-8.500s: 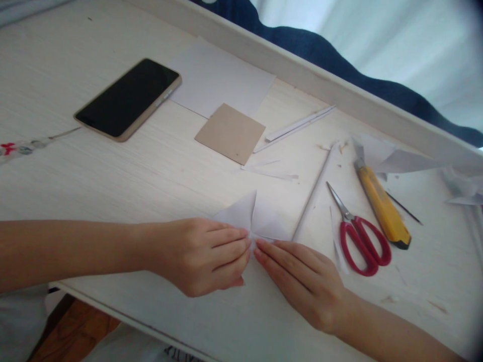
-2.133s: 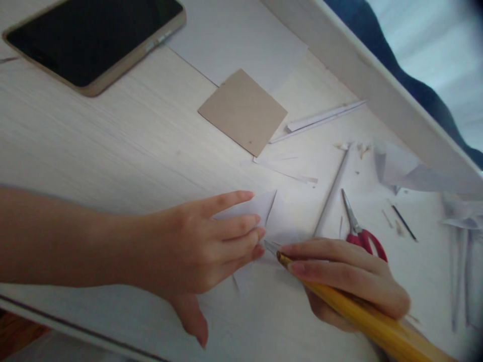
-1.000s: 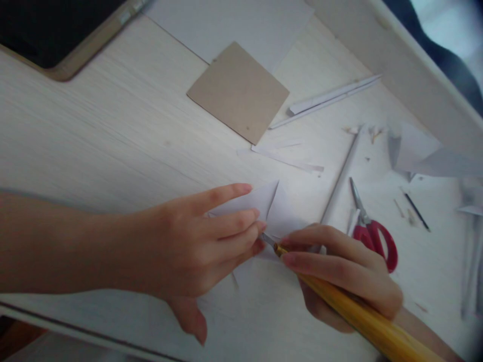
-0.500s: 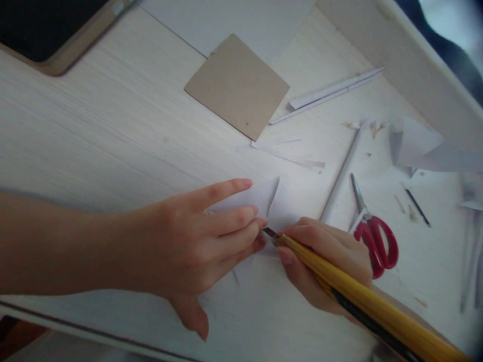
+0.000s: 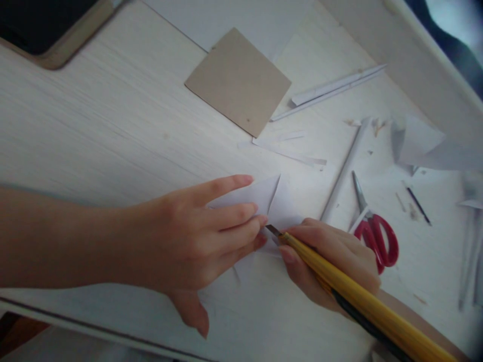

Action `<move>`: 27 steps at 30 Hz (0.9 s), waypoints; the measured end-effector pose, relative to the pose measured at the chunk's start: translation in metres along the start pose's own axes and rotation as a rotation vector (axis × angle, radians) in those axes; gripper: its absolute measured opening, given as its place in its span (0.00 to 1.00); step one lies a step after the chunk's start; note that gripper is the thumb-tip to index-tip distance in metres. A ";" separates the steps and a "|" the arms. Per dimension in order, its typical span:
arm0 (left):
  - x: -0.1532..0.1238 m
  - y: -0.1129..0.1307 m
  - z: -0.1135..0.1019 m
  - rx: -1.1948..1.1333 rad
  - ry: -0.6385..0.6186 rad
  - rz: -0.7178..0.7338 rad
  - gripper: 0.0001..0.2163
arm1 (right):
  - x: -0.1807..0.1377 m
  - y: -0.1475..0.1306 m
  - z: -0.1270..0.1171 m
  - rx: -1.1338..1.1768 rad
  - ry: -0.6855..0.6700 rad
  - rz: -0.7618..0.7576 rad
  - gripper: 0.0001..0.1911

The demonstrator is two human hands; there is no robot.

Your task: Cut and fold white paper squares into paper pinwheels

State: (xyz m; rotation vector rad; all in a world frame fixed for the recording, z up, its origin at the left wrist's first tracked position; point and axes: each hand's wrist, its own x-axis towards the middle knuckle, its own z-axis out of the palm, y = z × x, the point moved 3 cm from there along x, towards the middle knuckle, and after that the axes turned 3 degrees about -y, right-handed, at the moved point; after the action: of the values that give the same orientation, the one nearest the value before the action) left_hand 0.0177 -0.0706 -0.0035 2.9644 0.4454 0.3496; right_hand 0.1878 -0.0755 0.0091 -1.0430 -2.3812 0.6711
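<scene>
A folded white paper [image 5: 275,201] lies on the pale wooden table [image 5: 113,130]. My left hand [image 5: 196,236] lies flat on the paper, fingers stretched out and pressing it down. My right hand [image 5: 332,256] is closed round a yellow utility knife [image 5: 358,296]. The knife's blade tip [image 5: 272,231] touches the paper right beside my left fingertips. Part of the paper is hidden under both hands.
A brown cardboard square [image 5: 238,80] and a white sheet [image 5: 241,20] lie further back, with a phone [image 5: 45,30] at the top left. Red-handled scissors [image 5: 372,226], paper strips [image 5: 335,90], a thin rolled paper stick [image 5: 345,171] and folded paper scraps [image 5: 418,146] lie to the right.
Since 8.5 s ago my right hand has picked up the yellow knife and brought its blade to the paper. Over the last second the knife's handle has tilted lower and the view has shifted slightly.
</scene>
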 end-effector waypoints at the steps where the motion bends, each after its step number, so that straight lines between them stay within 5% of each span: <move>1: 0.000 0.000 0.000 -0.001 -0.003 -0.001 0.29 | 0.001 0.000 0.000 0.001 0.000 0.000 0.02; 13: 0.000 -0.001 0.001 -0.005 -0.002 0.008 0.33 | 0.001 -0.001 0.000 -0.006 0.008 -0.005 0.03; 19: 0.001 -0.001 0.000 -0.046 -0.009 -0.012 0.25 | 0.003 -0.001 0.002 -0.031 -0.033 -0.026 0.03; 27: 0.001 -0.002 0.001 -0.134 -0.116 -0.064 0.25 | 0.004 -0.001 0.003 -0.016 -0.030 -0.036 0.05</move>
State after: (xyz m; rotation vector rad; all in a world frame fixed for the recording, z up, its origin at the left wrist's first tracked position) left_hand 0.0190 -0.0687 -0.0048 2.8141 0.4822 0.1917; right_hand 0.1831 -0.0740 0.0080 -1.0009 -2.4290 0.6609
